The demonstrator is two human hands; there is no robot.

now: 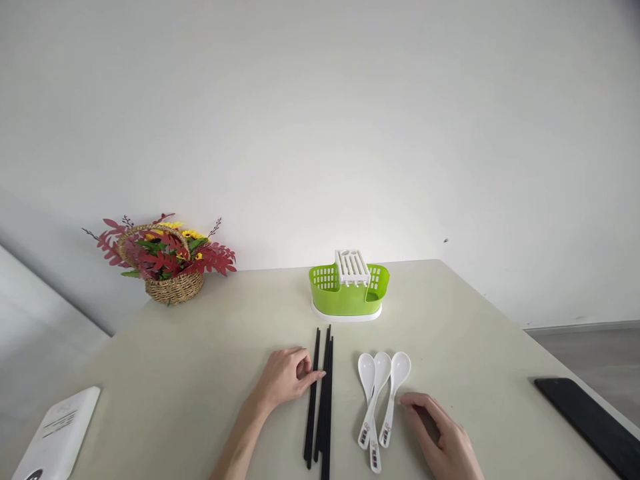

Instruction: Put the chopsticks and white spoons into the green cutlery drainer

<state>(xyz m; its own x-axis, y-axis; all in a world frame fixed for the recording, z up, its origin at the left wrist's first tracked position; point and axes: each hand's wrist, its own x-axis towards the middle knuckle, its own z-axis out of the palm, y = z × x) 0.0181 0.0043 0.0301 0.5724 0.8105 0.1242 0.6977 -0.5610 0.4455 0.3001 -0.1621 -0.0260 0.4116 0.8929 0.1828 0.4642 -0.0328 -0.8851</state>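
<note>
Several black chopsticks lie lengthwise on the table in a loose, slightly fanned bunch. My left hand rests beside them with its fingers curled and its thumb reaching over the chopsticks; it does not grip them. To the right of the chopsticks lie three white spoons, bowls away from me, two of them with crossed handles. My right hand is just right of the rightmost spoon, thumb and index finger apart at the palm, fingertips close to its handle. Whether they touch the spoon I cannot tell.
A green cutlery basket with a white slotted rack stands at the back. Artificial flowers fill a wicker basket at the back left. A white device lies front left, a black phone by the right edge.
</note>
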